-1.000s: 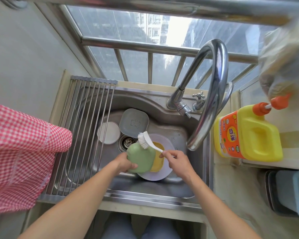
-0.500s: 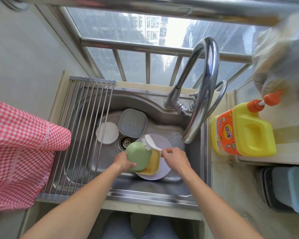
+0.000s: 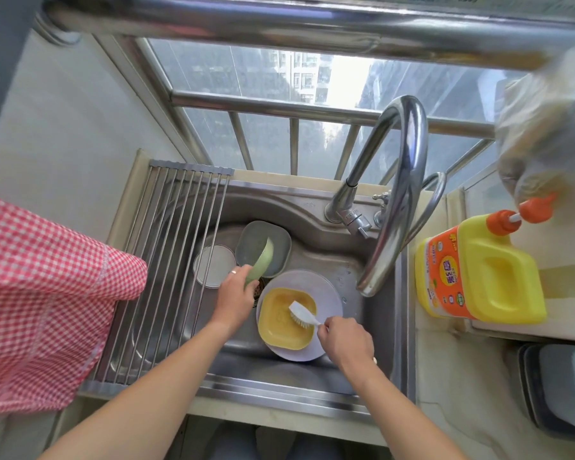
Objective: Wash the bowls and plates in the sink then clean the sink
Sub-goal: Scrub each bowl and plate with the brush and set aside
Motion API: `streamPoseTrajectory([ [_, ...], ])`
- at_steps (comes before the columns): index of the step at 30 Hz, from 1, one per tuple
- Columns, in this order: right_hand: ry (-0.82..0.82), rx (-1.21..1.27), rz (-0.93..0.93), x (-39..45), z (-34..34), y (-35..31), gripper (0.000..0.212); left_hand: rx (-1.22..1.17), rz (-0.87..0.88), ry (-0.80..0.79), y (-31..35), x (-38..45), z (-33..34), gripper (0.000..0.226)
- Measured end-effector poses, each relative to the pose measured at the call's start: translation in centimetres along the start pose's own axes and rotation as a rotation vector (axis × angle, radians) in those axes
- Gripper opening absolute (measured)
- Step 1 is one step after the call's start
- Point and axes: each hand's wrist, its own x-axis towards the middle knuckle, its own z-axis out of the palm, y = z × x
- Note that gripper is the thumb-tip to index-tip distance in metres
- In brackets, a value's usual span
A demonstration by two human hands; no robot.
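Scrubbing on: the right hand grasps a brush over the yellow bowl on a plate, while the left hand grips a green bowl on edge. Grey dish and small plate wait in the steel sink, apparently unwashed. Rack bare; soap jug stands by the barred window.

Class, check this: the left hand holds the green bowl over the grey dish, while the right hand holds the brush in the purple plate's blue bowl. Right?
Not quite. In the head view the bowl on the purple plate is yellow, not blue. The left hand, green bowl, grey dish, right hand and brush are as stated.
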Motion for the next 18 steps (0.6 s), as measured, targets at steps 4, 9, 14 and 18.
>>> streamPoseTrajectory([
  [4, 0.017, 0.009, 0.001, 1.0, 0.5, -0.2, 0.035, 0.164, -0.055, 0.008, 0.5, 1.8, 1.4, 0.023],
  [9, -0.049, 0.109, 0.058, 2.5, 1.8, -0.3, 0.04, 0.298, -0.082, -0.219, 0.9, 3.2, 3.0, 0.029],
  [14, -0.076, 0.148, 0.151, 4.5, 5.6, 0.7, 0.044, 0.23, -0.087, -0.203, 2.2, 6.2, 4.1, 0.028],
  [18, -0.082, 0.207, 0.16, 4.9, 6.3, 0.8, 0.049, 0.021, -0.181, -0.144, 3.0, 8.4, 5.1, 0.026],
])
